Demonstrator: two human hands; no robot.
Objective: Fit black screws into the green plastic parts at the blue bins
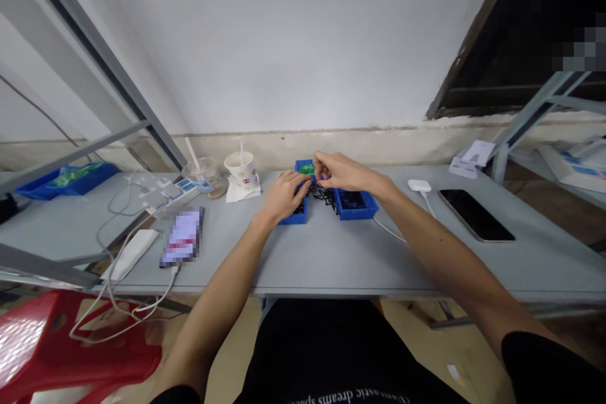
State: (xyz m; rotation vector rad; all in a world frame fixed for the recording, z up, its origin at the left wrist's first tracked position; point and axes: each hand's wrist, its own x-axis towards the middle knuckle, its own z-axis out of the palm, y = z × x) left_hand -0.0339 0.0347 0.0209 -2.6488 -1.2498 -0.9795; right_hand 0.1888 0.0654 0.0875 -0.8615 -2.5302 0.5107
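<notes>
My left hand (pixel 285 194) is over the left blue bin (pixel 294 219), its fingers bent toward the middle; whatever its fingertips touch is too small to make out. At the rear blue bin (pixel 303 164), which has green material inside, my right hand (pixel 334 169) is closed with its fingertips pinched together. Anything between those fingertips is hidden. Small black parts (pixel 324 197) lie in a loose pile on the table between the bins. To the right, a blue bin (pixel 357 211) holds dark pieces, below my right wrist.
A paper cup (pixel 241 172) and a plastic cup (pixel 206 178) stand at the left rear. Nearby are a power strip (pixel 168 197) and a charging phone (pixel 184 237). A black phone (pixel 476 214) and white case (pixel 419 186) lie right. A red stool (pixel 71 341) is below left.
</notes>
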